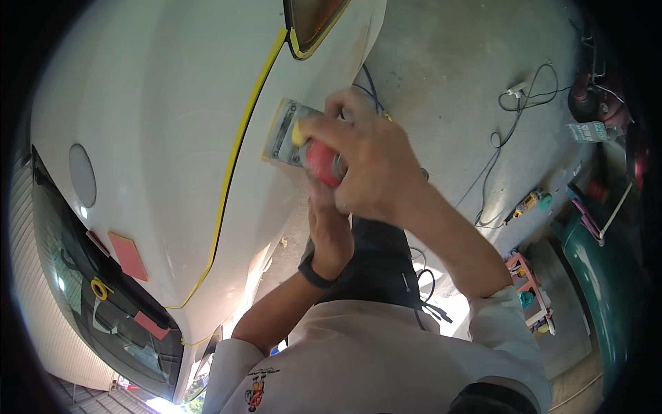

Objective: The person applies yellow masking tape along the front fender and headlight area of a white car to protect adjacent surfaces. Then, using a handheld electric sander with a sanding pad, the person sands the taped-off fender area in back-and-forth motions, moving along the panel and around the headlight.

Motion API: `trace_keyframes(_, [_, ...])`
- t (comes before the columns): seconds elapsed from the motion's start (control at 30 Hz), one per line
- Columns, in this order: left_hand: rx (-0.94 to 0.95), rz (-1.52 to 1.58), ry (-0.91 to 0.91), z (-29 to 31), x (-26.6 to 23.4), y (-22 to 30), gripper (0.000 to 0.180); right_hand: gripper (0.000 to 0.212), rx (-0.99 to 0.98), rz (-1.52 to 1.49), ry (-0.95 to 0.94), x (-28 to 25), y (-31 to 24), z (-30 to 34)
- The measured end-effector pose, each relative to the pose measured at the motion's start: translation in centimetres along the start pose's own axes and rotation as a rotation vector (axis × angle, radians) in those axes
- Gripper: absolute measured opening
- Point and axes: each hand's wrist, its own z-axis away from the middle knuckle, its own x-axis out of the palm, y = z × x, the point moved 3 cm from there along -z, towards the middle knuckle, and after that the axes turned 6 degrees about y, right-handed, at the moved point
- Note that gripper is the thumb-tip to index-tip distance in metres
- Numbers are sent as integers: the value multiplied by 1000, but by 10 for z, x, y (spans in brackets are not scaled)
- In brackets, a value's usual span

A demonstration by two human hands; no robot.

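Observation:
My right hand (pixel 369 162) grips a small sander (pixel 318 160) with a red body and a yellow knob. Its grey pad (pixel 283 131) lies flat against the white car body panel (pixel 158 124). Just below, my left hand (pixel 331 231), with a black band on the wrist, reaches up under the right hand to the sander's lower end; its fingertips are hidden. A yellow masking tape line (pixel 234 159) runs down the panel just left of the pad. A lamp masked with yellow tape (pixel 310 24) sits at the top.
On the dark car window (pixel 76 269) at the lower left lie two red-pink blocks (pixel 127 255) and a yellow tape roll (pixel 100 288). Cables (pixel 514 117), a power strip (pixel 517 88) and a yellow-green tool (pixel 531 201) lie on the concrete floor. A green car part (pixel 600 262) and a pink rack (pixel 527 279) stand at the right.

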Motion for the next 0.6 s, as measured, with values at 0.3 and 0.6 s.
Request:
trace_keyframes(0.3, [35,55,200,45,-15,10,73,36,-70,-69,-194,26,-37,26])
trace_keyframes(0.6, [15,20,10,-7,46,14,73,45,9,-173,9,-23,26,-17])
